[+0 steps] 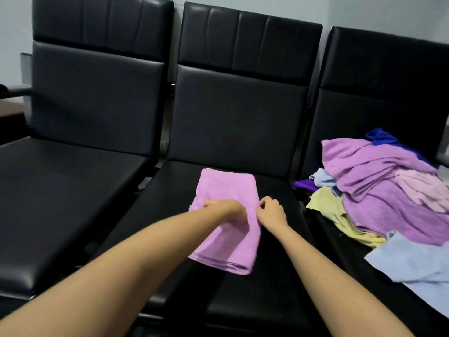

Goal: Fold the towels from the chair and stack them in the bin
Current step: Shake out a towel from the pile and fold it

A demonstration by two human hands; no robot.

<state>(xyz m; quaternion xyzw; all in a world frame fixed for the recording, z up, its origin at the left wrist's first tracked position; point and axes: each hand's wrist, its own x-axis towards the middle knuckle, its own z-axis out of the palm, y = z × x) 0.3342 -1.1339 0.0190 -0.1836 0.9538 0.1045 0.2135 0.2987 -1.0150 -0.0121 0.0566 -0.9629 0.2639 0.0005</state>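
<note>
Three black padded chairs stand side by side against a pale wall point(364, 10). On the seat of the middle chair point(272, 283) lies a pink towel point(226, 186), folded into a long narrow strip that runs from near the backrest toward me. Stacked layers of cloth show at its near edge.

Both my bare forearms reach forward over this seat. My left grip point(226, 210) rests across the middle of the towel, with its fingers curled down around the fabric at the towel's left side. My right grip point(272, 211) sits just beside it at the towel's right edge, thumb and fingertips pinched together on the cloth there. The two are close together but do not touch.

The left chair point(85, 93) shows only its glossy seat and back.

On the right chair point(379, 93) sits a loose pile of unfolded towels point(379, 190). Lilac and pale pink ones are heaped on top, a dark blue cloth point(379, 137) peeks out behind them, and a yellow towel point(325, 203) spreads out at the pile's left side. A light blue towel point(413, 263) drapes over the front of that seat, nearest to me.
</note>
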